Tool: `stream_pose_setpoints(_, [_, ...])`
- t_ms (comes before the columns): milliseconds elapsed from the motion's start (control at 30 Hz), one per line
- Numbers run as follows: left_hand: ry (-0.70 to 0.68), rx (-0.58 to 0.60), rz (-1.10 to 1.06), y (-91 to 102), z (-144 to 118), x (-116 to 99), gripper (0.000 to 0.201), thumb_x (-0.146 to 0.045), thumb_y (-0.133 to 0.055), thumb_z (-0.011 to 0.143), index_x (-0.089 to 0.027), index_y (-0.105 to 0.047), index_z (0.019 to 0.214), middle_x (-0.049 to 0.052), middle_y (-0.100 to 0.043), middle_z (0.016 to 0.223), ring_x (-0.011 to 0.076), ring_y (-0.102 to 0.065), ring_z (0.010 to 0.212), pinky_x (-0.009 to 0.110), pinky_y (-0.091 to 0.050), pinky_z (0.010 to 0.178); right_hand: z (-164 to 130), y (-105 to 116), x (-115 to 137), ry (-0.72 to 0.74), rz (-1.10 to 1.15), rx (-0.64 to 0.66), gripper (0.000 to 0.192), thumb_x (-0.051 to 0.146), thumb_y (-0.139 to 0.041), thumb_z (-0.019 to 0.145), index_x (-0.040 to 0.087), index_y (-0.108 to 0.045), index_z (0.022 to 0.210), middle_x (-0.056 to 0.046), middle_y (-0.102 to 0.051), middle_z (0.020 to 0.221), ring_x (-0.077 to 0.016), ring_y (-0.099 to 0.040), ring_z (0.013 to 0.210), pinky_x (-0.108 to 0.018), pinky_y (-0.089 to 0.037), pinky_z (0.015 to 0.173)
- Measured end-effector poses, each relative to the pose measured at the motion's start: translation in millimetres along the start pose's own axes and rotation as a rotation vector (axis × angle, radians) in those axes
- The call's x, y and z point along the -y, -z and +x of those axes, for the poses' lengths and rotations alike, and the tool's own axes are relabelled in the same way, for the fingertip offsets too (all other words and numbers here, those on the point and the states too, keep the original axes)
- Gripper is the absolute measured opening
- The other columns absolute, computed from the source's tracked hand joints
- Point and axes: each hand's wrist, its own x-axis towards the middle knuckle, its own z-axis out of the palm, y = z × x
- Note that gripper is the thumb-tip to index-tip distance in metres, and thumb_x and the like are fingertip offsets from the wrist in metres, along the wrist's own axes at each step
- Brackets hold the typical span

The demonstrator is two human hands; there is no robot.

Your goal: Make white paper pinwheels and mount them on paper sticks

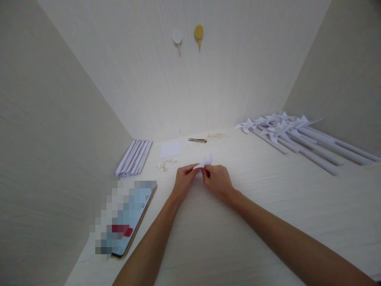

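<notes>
Between my two hands is a small white folded paper piece (206, 160), its pointed end sticking up past my fingers. My left hand (185, 179) pinches its left side, and my right hand (216, 179) pinches it from the right with curled fingers. The paper's lower part is hidden by my fingers. Just left of my hands lie several small pins (167, 163) with pale and yellowish parts. Behind them rests a stack of white paper squares or a single sheet (170, 149); I cannot tell which. Thread snips (197, 140) lie beyond my hands.
Several rolled paper sticks (134, 158) lie bundled at left. Paper pinwheels (279, 127) on sticks are piled at right. A partly pixelated phone (138, 214) lies near my left forearm. Tiny pale bits (215, 136) lie by the back wall, which carries a white hook (177, 37) and yellow hook (199, 32).
</notes>
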Motion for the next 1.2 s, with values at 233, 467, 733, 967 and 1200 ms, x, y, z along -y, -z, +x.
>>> stream_pose_setpoints(233, [0.012,-0.001,0.075,-1.9,0.2,-3.8,0.018,-0.024,-0.057,0.064,-0.017,-0.068,0.077,0.001,-0.067,0.074,0.0166,-0.058,0.079,0.029,-0.040,0.077,-0.8,-1.0,1.3,-0.013,-0.058,0.015,0.028,0.024,-0.038,0.078,0.015,-0.062,0.066,-0.008,-0.066,0.067,-0.0179,-0.059,0.058,-0.025,-0.033,0.051])
stream_pose_setpoints(467, [0.012,-0.015,0.136,-2.9,1.0,-3.9,0.018,-0.026,-0.055,0.065,-0.017,-0.068,0.073,0.000,-0.066,0.068,0.0142,-0.055,0.069,0.026,-0.040,0.070,-0.9,2.8,2.7,0.027,-0.121,0.041,0.027,0.023,-0.036,0.078,0.015,-0.061,0.068,-0.008,-0.065,0.067,-0.0184,-0.060,0.060,-0.024,-0.036,0.052])
stream_pose_setpoints(733, [0.064,-0.033,0.145,-3.1,0.5,-7.0,0.017,-0.028,-0.054,0.064,-0.015,-0.065,0.060,-0.003,-0.057,0.055,0.0102,-0.047,0.056,0.023,-0.037,0.061,-0.2,5.9,4.8,0.032,-0.155,0.078,0.028,0.024,-0.035,0.078,0.015,-0.061,0.071,-0.010,-0.065,0.069,-0.0193,-0.060,0.061,-0.025,-0.038,0.052])
stream_pose_setpoints(967, [0.045,0.002,0.124,-2.2,-0.2,-5.9,0.019,-0.030,-0.054,0.065,-0.016,-0.066,0.065,-0.003,-0.058,0.058,0.0112,-0.048,0.060,0.023,-0.036,0.062,-1.2,4.5,3.6,0.050,-0.148,0.048,0.029,0.023,-0.035,0.079,0.016,-0.061,0.069,-0.010,-0.066,0.068,-0.0191,-0.060,0.060,-0.026,-0.037,0.051])
stream_pose_setpoints(1200, [0.002,0.049,0.130,-3.7,-1.1,-6.7,0.020,-0.030,-0.054,0.066,-0.014,-0.065,0.061,-0.001,-0.059,0.058,0.0119,-0.049,0.060,0.023,-0.036,0.060,-0.1,1.7,0.5,0.029,-0.121,0.041,0.028,0.023,-0.037,0.079,0.016,-0.062,0.070,-0.009,-0.066,0.067,-0.0179,-0.059,0.058,-0.024,-0.034,0.050])
